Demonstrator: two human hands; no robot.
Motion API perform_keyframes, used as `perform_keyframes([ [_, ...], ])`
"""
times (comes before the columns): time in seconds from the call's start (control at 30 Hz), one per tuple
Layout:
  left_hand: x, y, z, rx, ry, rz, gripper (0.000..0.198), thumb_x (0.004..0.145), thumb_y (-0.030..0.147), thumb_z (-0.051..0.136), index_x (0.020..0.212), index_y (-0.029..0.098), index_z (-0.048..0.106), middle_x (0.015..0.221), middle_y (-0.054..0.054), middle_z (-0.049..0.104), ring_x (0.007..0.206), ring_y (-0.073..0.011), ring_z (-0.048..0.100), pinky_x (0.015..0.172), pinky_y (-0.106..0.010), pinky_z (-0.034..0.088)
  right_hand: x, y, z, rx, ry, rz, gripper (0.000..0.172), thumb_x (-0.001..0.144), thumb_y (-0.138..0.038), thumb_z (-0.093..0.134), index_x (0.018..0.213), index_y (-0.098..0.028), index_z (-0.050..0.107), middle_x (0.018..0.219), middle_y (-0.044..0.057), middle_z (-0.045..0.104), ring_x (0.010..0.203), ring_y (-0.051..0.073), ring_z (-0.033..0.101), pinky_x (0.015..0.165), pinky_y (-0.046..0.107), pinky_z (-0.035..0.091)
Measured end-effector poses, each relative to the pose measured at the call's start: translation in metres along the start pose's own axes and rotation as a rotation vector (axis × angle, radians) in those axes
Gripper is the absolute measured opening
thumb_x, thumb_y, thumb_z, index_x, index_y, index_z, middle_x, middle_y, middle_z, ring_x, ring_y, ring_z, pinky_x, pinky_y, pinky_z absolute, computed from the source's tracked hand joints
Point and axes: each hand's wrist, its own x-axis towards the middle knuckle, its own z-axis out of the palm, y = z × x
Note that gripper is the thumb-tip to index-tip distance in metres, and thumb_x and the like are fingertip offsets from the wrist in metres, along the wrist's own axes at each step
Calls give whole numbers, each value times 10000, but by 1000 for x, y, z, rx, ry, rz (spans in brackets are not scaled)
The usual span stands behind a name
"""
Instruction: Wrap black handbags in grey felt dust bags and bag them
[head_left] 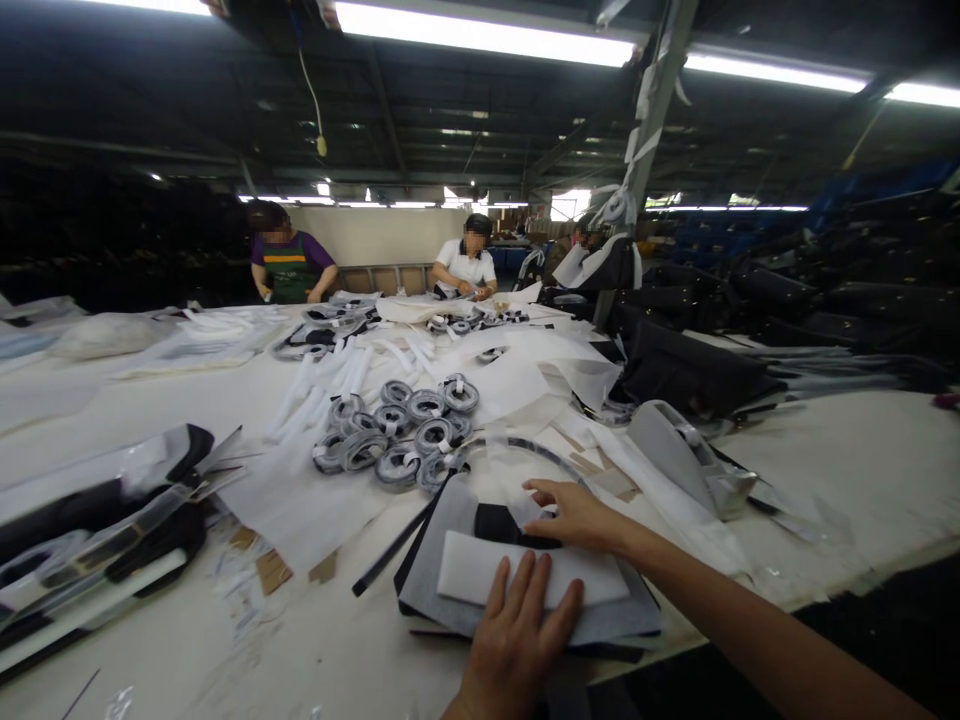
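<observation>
My left hand point(521, 615) lies with fingers spread on a white foam pad point(480, 570), pressing it against a stack in front of me. Beneath the pad is a grey-white sheet point(442, 540) on top of black material that shows at the edges. My right hand point(574, 515) hovers over the pad's far edge, thumb and fingers apart, beside a black piece point(495, 523) partly covered by the pad. I see nothing plainly held in it. A dark strap point(394, 550) sticks out to the left of the stack, and a curved strip point(540, 447) arches behind it.
Coiled grey strips point(405, 425) lie in a pile beyond the stack. Plastic-wrapped black items point(150, 520) are at left, cardboard scraps point(272, 572) nearby. A black bag point(690, 365) and wrapped grey piece point(675, 450) are at right. Several people work across the table point(337, 650).
</observation>
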Motion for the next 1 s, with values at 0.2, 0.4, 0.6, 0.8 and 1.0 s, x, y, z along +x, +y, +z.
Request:
perform_keyframes([
  [0.2, -1, -1, 0, 28, 19, 8, 385, 1041, 306, 392, 1395, 336, 540, 1289, -36, 662, 1244, -218, 596, 1150, -427, 349, 14, -22, 1, 272, -135, 26, 792, 764, -394, 726, 1463, -166, 433, 967, 50, 741, 960, 196, 697, 931, 349, 512],
  [0.4, -2, -3, -1, 35, -34, 48, 390, 1035, 310, 421, 1415, 322, 508, 1304, -57, 645, 1263, -237, 584, 1145, -448, 355, -28, -46, -21, 433, -275, -192, 594, 827, -419, 732, 1354, -188, 585, 998, 85, 745, 968, 235, 692, 911, 360, 516],
  [0.6, -3, 3, 5, -59, 20, -23, 294, 1009, 331, 496, 1282, 271, 587, 1238, -76, 668, 1269, -234, 581, 1153, -445, 363, -111, -70, -32, -160, -337, -416, 211, 971, -316, 594, 1074, -260, 770, 976, 51, 753, 919, 182, 697, 860, 268, 512],
  [0.8, 0, 2, 0, -112, 7, -36, 250, 1004, 326, 508, 1222, 272, 618, 1250, -87, 668, 1267, -248, 585, 1139, -448, 384, -143, -65, -40, -246, -177, -330, 132, 935, -319, 660, 954, -302, 790, 846, -3, 766, 800, 163, 718, 781, 227, 537],
  [1.0, -3, 2, -1, -109, -19, -8, 198, 983, 296, 552, 1157, 226, 617, 1340, -116, 621, 1301, -275, 556, 1099, -480, 438, -107, -37, -35, -421, 129, -355, 265, 917, -371, 664, 1147, -265, 742, 1157, 56, 733, 1093, 238, 671, 987, 335, 513],
])
